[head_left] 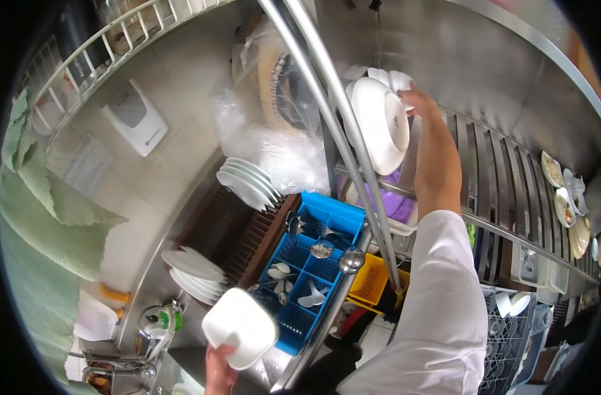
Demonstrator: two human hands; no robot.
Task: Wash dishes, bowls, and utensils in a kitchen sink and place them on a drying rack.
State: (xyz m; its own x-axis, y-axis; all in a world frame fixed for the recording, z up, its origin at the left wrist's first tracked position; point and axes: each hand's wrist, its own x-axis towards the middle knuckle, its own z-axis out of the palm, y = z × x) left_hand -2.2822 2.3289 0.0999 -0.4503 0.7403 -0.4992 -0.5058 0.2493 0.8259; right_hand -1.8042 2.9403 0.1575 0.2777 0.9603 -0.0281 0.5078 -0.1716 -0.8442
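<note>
My left hand (220, 368) grips the near edge of a white square dish with rounded corners (241, 326), thumb on its surface, above the steel counter. My right arm stretches up to a slatted steel shelf. There my right hand (415, 101) pinches the rim of a white oval plate (373, 125) that stands tilted, its underside showing. Several small white dishes (389, 78) sit behind that plate, partly hidden by it and by my fingers.
A blue divided basket (313, 201) holds spoons and ladles. White plates (244, 181) stand in a brown rack (208, 227); more plates (192, 273) lean nearby. Two slanting steel poles (340, 125) cross between my hands. A yellow crate (369, 280) sits below; filled dishes (560, 197) line the right shelf.
</note>
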